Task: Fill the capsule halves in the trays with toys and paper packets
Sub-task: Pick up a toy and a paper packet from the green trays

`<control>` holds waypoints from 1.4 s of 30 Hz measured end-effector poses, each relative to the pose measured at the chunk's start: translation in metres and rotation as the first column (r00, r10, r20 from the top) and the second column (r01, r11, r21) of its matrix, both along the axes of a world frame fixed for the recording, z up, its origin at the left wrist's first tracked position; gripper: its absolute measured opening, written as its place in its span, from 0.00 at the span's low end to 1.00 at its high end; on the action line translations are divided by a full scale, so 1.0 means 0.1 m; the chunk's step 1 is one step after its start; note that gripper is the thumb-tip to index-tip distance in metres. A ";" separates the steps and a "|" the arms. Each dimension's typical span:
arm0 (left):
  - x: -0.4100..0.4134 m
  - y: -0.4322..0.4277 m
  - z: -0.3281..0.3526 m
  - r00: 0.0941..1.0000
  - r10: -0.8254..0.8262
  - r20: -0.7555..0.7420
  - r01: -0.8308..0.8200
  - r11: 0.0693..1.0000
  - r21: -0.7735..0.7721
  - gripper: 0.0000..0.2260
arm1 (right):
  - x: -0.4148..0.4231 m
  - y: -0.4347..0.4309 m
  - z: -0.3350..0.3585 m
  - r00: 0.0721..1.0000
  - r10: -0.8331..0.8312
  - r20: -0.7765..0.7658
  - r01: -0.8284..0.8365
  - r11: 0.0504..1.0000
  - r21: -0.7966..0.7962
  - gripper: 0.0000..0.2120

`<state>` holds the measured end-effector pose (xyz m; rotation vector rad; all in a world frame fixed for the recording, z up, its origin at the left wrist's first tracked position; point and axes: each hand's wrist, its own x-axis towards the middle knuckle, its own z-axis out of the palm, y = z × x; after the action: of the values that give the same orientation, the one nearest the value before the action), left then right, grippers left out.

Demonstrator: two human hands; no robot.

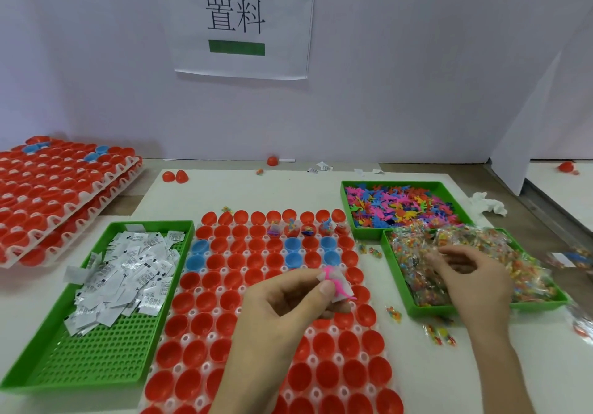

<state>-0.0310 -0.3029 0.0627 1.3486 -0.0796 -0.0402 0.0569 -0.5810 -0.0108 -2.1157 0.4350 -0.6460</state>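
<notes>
Resting far left: two stacked trays [64, 186] of red capsule halves, a few of them blue, lay on the worktop [288, 189].
Packet tray: a green packet tray [96, 365] held a heap of paper packets [125, 272] at its far end.
Centre tray: a white tray [337, 357] carried open capsule halves [205, 301], mostly red with some blue; several filled halves [308, 230] in the second row held toys.
Left hand: the left hand [288, 301] hovered over the white tray, thumb and fingers pinching a pink toy [333, 280] together with a pale packet.
Toy tray: a green toy tray [349, 189] at the far right was full of loose toys [401, 202].
Bag tray: nearer, a green bag tray [426, 311] held bagged toys [417, 272]; stray bags [394, 314] lay just beside it.
Right hand: the right hand [471, 272] lay on the bagged toys with fingers curled; blur hid whether it gripped one.
</notes>
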 end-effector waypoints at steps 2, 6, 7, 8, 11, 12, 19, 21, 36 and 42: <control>-0.01 0.01 0.00 1.000 0.000 0.001 0.000 1.000 0.005 0.10 | -0.03 0.00 0.01 0.995 -0.070 0.077 0.068 0.997 0.029 0.07; -0.01 0.01 -0.01 1.000 0.010 0.024 -0.011 0.999 0.038 0.09 | -0.11 0.06 0.11 0.981 -0.091 0.172 0.073 0.991 0.108 0.09; 0.00 0.00 -0.01 1.000 0.011 0.029 -0.012 0.999 0.040 0.09 | -0.14 0.12 0.16 0.977 -0.064 0.203 0.032 0.987 0.160 0.08; 0.00 -0.01 -0.01 0.999 0.012 0.030 -0.013 0.999 0.036 0.09 | -0.19 0.20 0.23 0.972 -0.014 0.235 -0.041 0.973 0.225 0.06; 0.00 -0.06 0.00 0.999 0.013 0.034 -0.013 1.000 0.012 0.08 | -0.35 0.55 0.43 0.927 0.210 0.311 -0.326 0.861 0.391 0.05; 0.01 -0.07 0.00 0.999 0.014 0.036 -0.014 1.000 0.007 0.07 | -0.41 0.68 0.49 0.900 0.292 0.324 -0.412 0.811 0.416 0.04; -0.03 -0.12 0.04 0.992 0.113 0.047 -0.109 0.991 -0.082 0.12 | -0.65 1.14 0.76 0.749 0.573 0.332 -0.661 0.609 0.439 0.07; -0.04 -0.11 0.05 0.987 0.151 0.050 -0.146 0.985 -0.090 0.12 | -0.68 1.17 0.80 0.727 0.613 0.309 -0.683 0.598 0.420 0.07; -0.06 -0.04 -0.01 0.983 0.185 0.008 -0.185 0.981 -0.054 0.08 | -0.75 1.19 0.87 0.638 0.737 0.223 -0.762 0.563 0.320 0.09; -0.08 -0.06 -0.10 0.954 -0.136 -0.267 -0.078 0.749 -0.659 0.09 | -0.71 1.35 0.75 0.657 0.670 0.345 -0.751 0.620 0.228 0.07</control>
<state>-0.0392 -0.3087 0.0525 0.6032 0.1366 -0.2251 -0.0141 -0.4460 0.0646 -1.6313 -0.4177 -0.2843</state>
